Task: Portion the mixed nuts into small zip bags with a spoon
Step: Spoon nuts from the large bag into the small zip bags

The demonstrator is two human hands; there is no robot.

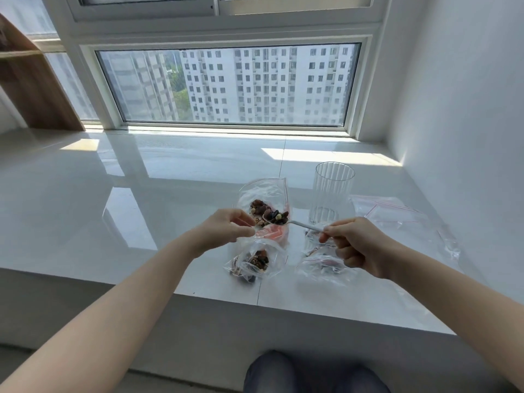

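Left hand (226, 226) pinches a small zip bag (262, 252) holding mixed nuts. Right hand (354, 246) grips a loaded spoon (276, 218). Ribbed glass (331, 191) on worktop (113, 208) looks empty.

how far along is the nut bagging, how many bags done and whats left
Done: one small zip bag with nuts lies near the ledge's front edge; a second under the right hand seems filled, partly hidden. In hand: the left hand holds a bag open while the right hand brings a loaded spoon to it. Left: empty bags beside the glass, plus sealing.
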